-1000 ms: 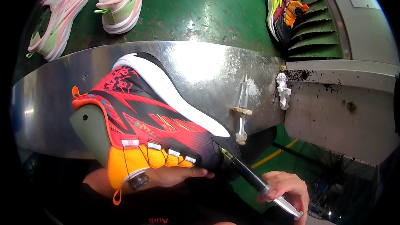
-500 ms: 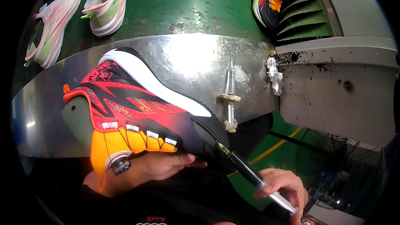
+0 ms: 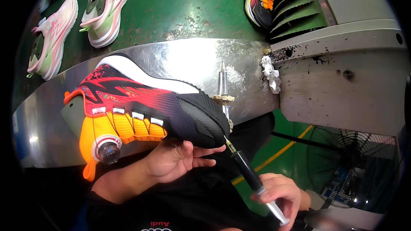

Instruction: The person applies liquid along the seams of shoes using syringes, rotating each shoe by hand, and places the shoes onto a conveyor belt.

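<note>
A red, black and orange sneaker with a white midsole and a dial lies tilted on its side, a grey-green shoe last in its opening. My left hand supports it from the near side by the toe, thumb and fingers against the upper. Between the fingers of my right hand is a syringe filled with dark liquid, its needle reaching the edge of the black toe; whether the tip touches is too fine to tell. Behind the toe, a second, clear syringe lies on the metal plate.
The curved metal plate borders a green surface. Pink-white sneakers stand at the far left, another colourful sneaker at the far right by green flaps. Crumpled white tissue sits beside a grey housing. A fan stands lower right.
The sneaker has turned, showing more of its toe and dial. The syringe needle has shifted from the toe's side to its front edge. My left hand's fingers show more now.
</note>
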Tool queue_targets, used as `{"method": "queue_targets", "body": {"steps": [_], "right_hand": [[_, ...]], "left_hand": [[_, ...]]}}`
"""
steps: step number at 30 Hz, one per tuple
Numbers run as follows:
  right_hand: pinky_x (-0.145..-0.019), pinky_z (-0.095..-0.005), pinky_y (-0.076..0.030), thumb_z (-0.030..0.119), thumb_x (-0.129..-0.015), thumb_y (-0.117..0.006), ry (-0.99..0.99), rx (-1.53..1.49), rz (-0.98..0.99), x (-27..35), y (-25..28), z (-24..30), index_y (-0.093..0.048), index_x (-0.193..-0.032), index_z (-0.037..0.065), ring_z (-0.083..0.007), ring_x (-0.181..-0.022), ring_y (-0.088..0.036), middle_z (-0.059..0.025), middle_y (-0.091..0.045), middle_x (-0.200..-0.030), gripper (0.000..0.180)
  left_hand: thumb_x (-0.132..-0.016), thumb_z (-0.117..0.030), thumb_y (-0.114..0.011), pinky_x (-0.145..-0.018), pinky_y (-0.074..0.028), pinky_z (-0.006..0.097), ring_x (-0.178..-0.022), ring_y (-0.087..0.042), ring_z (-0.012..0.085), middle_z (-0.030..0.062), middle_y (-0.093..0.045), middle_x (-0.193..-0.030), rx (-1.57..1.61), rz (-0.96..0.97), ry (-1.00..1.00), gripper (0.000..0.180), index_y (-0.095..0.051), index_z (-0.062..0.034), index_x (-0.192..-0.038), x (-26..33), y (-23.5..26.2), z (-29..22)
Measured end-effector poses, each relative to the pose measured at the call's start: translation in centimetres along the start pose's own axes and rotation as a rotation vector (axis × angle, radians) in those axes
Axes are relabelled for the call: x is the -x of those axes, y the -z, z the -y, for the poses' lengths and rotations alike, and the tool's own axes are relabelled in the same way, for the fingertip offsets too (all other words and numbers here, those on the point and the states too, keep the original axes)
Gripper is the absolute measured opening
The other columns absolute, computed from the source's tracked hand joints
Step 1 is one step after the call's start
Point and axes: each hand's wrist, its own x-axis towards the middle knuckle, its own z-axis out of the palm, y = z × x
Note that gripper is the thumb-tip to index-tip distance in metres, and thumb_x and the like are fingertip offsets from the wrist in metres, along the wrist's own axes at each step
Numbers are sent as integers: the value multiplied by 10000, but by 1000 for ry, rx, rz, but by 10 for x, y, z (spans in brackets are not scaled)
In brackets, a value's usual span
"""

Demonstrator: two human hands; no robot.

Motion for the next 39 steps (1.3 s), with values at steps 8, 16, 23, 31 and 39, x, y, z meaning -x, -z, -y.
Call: {"method": "queue_targets", "body": {"steps": [8,16,23,31,39], "right_hand": [[-597,-345,-382,545,-626,-751,237,325,72,-11,-24,-19,-494,-1159,-23,-242,-668,-528,-119,-586,-890,820],[-425,-241,-344,441,-636,-787,282,530,-86,-10,-49,-47,-606,-1036,27,-166,-533,-413,-87,-608,-862,603],[-435,-241,-342,428,-630,-788,289,614,-104,-8,-56,-54,-607,-1046,36,-162,-528,-400,-71,-603,-843,600],[-440,-245,-336,430,-623,-791,309,643,-105,-8,-56,-49,-612,-1051,45,-159,-526,-404,-66,-595,-826,602],[-594,-359,-362,515,-560,-821,280,844,-338,9,6,-65,-482,-1135,51,-234,-661,-456,-100,-517,-909,813]], "left_hand": [[-842,-481,-546,-936,-461,399,-1302,-369,309,69,-273,-1474,36,-37,-63,750,-255,-100,-1419,-6,-27,-10],[-848,-504,-531,-877,-477,346,-1294,-385,290,60,-310,-1459,63,-47,-89,725,-295,-109,-1408,-8,-37,-14],[-848,-517,-522,-878,-463,334,-1292,-391,280,55,-396,-1409,63,-79,-87,691,-348,-116,-1383,-7,-37,-12],[-921,-358,-490,-958,-441,406,-1276,-409,312,109,-503,-1307,205,-30,-124,366,-520,-150,-1220,-8,-30,-8],[-822,-333,-651,-986,-400,483,-1302,-328,412,249,-350,-1390,-46,-329,-85,721,-285,-95,-1396,69,-25,10]]}}
